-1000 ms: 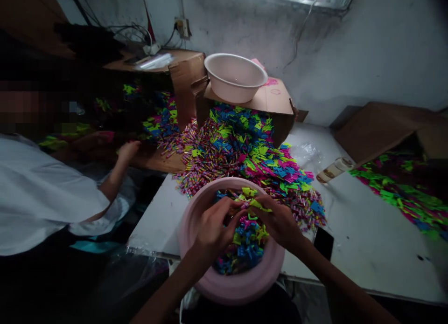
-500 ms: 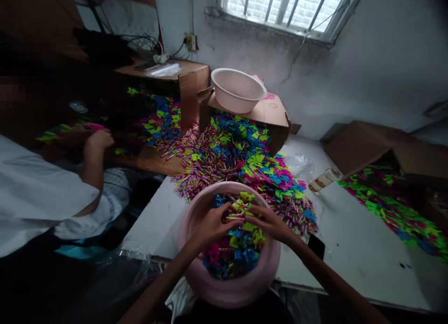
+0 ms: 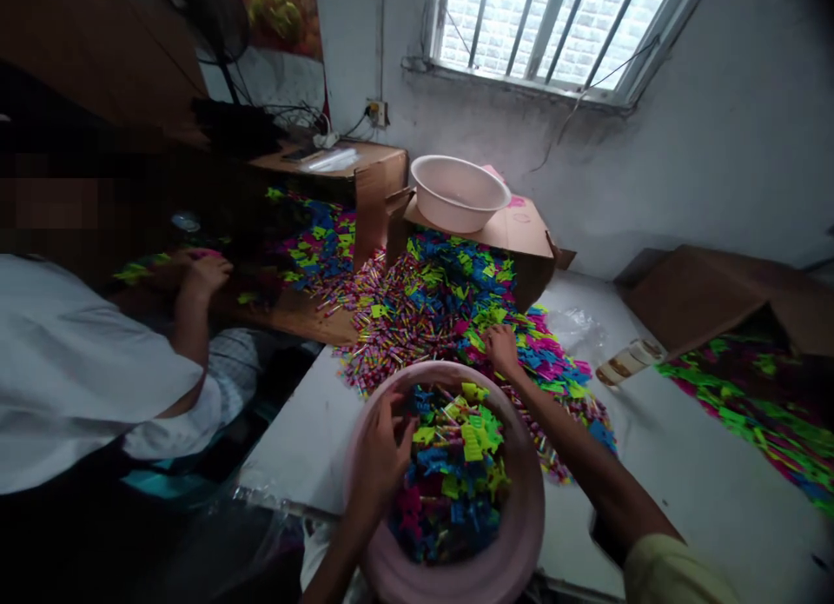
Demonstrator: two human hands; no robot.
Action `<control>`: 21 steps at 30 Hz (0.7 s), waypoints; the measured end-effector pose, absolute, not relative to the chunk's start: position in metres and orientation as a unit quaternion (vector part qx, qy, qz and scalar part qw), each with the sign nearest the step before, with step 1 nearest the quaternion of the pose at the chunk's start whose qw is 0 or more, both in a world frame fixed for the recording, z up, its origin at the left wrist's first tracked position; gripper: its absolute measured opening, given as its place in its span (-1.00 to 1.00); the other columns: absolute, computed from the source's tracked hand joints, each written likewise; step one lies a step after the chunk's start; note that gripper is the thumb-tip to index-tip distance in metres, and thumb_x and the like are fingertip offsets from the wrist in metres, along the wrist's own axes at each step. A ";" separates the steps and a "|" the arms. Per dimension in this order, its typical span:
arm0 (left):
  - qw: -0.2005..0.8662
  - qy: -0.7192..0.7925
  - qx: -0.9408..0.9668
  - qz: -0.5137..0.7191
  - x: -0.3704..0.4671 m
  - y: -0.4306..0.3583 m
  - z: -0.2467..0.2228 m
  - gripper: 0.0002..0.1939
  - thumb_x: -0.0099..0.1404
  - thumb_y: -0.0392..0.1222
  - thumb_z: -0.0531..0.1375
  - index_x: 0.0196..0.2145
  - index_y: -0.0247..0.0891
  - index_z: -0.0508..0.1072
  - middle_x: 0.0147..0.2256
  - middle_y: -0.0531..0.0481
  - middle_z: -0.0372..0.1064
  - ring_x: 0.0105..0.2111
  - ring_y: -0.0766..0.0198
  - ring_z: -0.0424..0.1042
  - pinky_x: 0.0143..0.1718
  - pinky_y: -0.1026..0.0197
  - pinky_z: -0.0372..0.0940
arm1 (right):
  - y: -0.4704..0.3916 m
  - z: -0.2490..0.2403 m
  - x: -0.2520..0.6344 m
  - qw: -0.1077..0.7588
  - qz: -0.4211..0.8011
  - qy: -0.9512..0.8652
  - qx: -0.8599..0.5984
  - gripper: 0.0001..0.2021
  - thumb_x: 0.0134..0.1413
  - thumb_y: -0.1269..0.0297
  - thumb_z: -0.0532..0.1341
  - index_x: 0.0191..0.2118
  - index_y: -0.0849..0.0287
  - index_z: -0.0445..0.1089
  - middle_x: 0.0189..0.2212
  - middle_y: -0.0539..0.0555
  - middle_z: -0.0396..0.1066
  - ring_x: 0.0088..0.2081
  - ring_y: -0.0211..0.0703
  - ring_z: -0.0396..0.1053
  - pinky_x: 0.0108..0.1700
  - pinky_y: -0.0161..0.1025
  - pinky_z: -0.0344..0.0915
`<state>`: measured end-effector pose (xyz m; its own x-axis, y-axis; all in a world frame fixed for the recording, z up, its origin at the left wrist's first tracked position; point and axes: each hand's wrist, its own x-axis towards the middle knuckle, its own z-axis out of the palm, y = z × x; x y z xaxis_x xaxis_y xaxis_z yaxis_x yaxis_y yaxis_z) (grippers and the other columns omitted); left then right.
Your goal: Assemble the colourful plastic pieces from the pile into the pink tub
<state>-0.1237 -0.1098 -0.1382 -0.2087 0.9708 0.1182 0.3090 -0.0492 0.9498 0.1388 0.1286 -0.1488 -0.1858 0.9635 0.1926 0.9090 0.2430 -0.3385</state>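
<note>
A pink basin (image 3: 531,508) stands close in front of me, holding a heap of small flat plastic pieces (image 3: 456,478) in blue, yellow-green and pink, with a few striped sticks among them. My left hand (image 3: 381,456) is at the basin's inner left side, its fingers bent and apart, with nothing visible between them. Beyond the rim, my right hand (image 3: 503,350) reaches into a loose pile of coloured plastic pieces (image 3: 456,278). Its fingers are bent together on that pile; what they pinch is hidden. Many small striped sticks (image 3: 378,335) lie left of that hand.
A white basin (image 3: 460,195) rests on a cardboard box (image 3: 521,226) behind the pile. On the right are a clear cylindrical container (image 3: 629,363) and a tipped carton (image 3: 723,300) spilling plastic pieces. At left sits a co-worker (image 3: 84,352), hands over similar pieces.
My right hand has left the basin and moved forward to the pile. My left hand has drawn back to the basin's left side, apart from the pieces it was handling. The view has shifted slightly.
</note>
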 end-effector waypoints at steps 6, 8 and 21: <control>0.356 0.587 0.527 0.500 -0.121 -0.107 -0.136 -0.73 0.30 -0.04 0.25 -0.13 -0.25 0.51 -0.10 -0.15 0.51 -0.18 0.09 0.55 -0.10 0.03 0.46 | 0.118 -0.162 0.153 0.187 0.117 -0.771 -0.597 -0.67 0.32 0.17 0.24 0.12 0.18 0.37 0.10 0.17 0.39 0.02 -0.02 0.43 0.04 0.04 0.43; 0.360 0.578 0.532 0.504 -0.115 -0.104 -0.131 -0.73 0.29 -0.04 0.26 -0.13 -0.24 0.52 -0.14 -0.12 0.51 -0.18 0.09 0.54 -0.13 0.06 0.45 | 0.114 -0.160 0.156 0.211 0.144 -0.760 -0.597 -0.68 0.32 0.17 0.24 0.11 0.18 0.38 0.08 0.16 0.40 0.01 -0.02 0.44 0.03 0.04 0.43; 0.376 0.569 0.523 0.512 -0.076 -0.072 -0.097 -0.75 0.32 0.02 0.25 -0.25 -0.22 0.42 -0.30 -0.01 0.48 -0.27 0.14 0.49 -0.18 0.15 0.34 | 0.053 -0.108 0.164 0.533 0.477 -0.445 -0.539 -0.69 0.10 0.05 0.38 -0.19 0.18 0.44 -0.36 0.00 0.49 -0.38 -0.19 0.48 -0.27 -0.20 0.47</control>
<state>-0.0759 -0.0724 -0.0969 -0.1714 0.9793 0.1079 0.2094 -0.0708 0.9753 0.1640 0.0528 -0.1080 0.1503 0.9879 -0.0394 -0.0287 -0.0355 -0.9990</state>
